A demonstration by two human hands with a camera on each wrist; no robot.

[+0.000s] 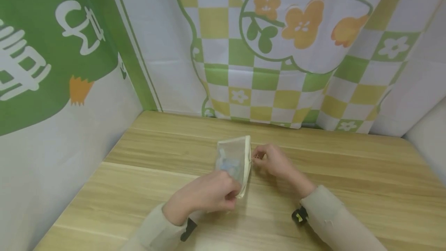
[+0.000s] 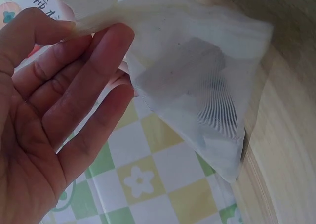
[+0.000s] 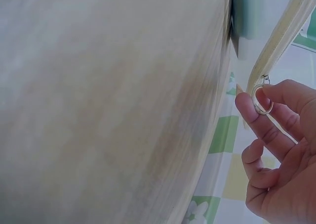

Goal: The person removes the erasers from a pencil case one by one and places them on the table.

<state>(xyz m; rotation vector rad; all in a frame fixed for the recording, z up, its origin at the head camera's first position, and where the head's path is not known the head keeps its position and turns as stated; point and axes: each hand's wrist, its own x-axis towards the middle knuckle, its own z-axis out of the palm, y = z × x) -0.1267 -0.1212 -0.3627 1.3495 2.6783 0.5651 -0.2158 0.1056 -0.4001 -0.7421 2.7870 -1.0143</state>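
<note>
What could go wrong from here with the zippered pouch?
The right hand pinches only a small ring on the zipper, so its fingertips might slip off.
The left hand pinches the sheer pouch at one end of its zipper edge, so a pull on the ring could twist or bunch the thin fabric.
If the zipper is open, which I cannot tell, tilting might let the bluish contents slide out.

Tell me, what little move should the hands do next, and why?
Maybe the right hand should gently pull the ring along the zipper, because it pinches that ring partway along, and the left hand grips the pouch near one end of the zipper.
</note>
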